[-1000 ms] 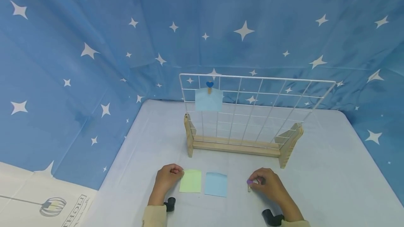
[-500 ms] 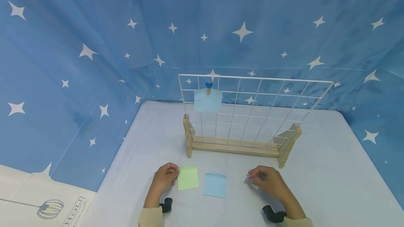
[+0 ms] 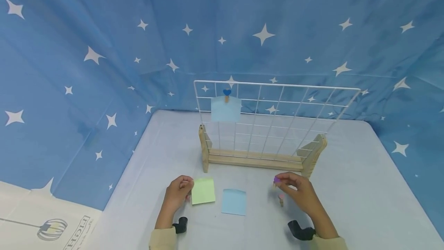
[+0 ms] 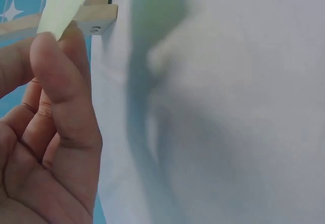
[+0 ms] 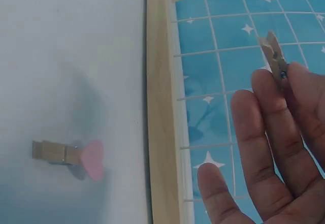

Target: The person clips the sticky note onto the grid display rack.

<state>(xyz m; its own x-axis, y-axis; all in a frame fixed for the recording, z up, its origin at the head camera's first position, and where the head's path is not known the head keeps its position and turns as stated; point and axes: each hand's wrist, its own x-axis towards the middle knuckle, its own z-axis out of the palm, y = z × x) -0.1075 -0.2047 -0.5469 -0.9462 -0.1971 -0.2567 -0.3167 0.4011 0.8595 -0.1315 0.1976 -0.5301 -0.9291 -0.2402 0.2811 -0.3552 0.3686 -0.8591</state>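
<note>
My left hand (image 3: 178,194) pinches the left edge of a green sticky note (image 3: 203,191) between thumb and index finger; the left wrist view shows the note's corner raised above the table. A purple-topped wooden clothespin (image 5: 275,59) is pinched in my right hand (image 3: 298,190), its wooden tips pointing away from the fingers. Below that hand, a second clothespin with a pink heart (image 5: 92,160) lies on the white table. Between the hands a blue sticky note (image 3: 234,202) lies flat.
Behind the hands stands a white wire grid (image 3: 267,117) on a wooden base (image 3: 254,161). At its upper left hangs another blue note (image 3: 225,110), held by a clothespin with a blue heart (image 3: 227,93). A starry blue cloth (image 3: 222,18) covers the back.
The green note has come up off the table with my left hand and moved forward. My right hand has lifted the purple clothespin forward, uncovering the pink-heart one.
</note>
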